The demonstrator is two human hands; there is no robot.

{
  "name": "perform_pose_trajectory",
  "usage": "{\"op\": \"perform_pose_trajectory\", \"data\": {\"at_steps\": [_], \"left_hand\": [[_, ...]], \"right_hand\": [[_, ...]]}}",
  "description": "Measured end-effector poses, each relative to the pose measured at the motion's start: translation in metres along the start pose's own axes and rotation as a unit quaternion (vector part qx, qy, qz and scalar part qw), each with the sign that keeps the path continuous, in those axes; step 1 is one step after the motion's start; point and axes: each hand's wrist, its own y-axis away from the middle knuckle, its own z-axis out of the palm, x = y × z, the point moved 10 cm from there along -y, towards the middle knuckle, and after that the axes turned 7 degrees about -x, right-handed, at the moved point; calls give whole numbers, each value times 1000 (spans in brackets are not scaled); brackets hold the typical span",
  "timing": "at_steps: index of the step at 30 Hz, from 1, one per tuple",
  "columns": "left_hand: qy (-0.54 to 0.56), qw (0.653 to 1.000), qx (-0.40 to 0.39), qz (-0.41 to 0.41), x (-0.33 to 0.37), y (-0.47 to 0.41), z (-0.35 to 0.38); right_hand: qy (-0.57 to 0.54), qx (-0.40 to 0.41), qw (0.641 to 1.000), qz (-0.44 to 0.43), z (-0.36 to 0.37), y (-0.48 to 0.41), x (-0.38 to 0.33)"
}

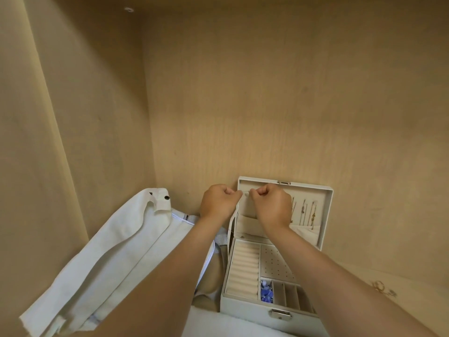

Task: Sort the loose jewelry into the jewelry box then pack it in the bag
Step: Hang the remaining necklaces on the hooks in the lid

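Cream-lined jewelry box point(245, 310) stands open on the shelf point(418, 285), about half filled. Chains point(306, 212) hang in its lid and blue beads point(266, 291) fill one compartment. The left hand point(218, 203) and right hand point(273, 205) are at the lid, fingers curled, pinching a pale piece point(246, 193) I cannot identify. Gold pieces point(381, 287) lie loose to the right. The white bag point(116, 244) lies beside the box, not yet packed.

Open lid point(326, 215) (upright) blocks the rear; bag point(121, 239) seemingly crowds left.
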Motion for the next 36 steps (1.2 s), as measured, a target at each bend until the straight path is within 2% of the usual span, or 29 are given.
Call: {"op": "perform_pose_trajectory", "data": {"at_steps": [7, 12, 14, 16, 18, 20, 22, 24, 31, 33, 36], "left_hand": [[-58, 998, -4, -19, -8, 6, 6], [-36, 997, -68, 6, -8, 19, 18], [-4, 995, -103, 17, -5, 28, 22], [27, 987, -156, 16, -1, 40, 30], [26, 977, -209, 20, 2, 53, 38], [5, 968, -251, 22, 2, 63, 44], [-2, 960, -279, 14, -4, 70, 48], [-12, 957, -289, 14, -8, 72, 48], [-93, 964, -247, 5, -10, 75, 45], [-64, 970, -234, 4, -3, 79, 47], [29, 965, -259, -21, 1, 85, 57]], "right_hand": [[20, -16, 1000, -3, 6, 7, 10], [-3, -70, 997, -19, 14, 20, 16], [-18, -127, 992, -13, 23, 27, 13], [-92, -209, 972, 53, 35, 35, 16], [-199, -293, 922, 155, 48, 51, 20], [-229, -345, 892, 182, 50, 61, 14], [-218, -351, 896, 164, 47, 61, 9], [-199, -321, 913, 153, 38, 57, 10], [-82, -277, 956, 58, 17, 43, 16], [-56, -277, 959, 29, 11, 42, 10], [-27, -290, 956, -23, 4, 42, -3]]}}
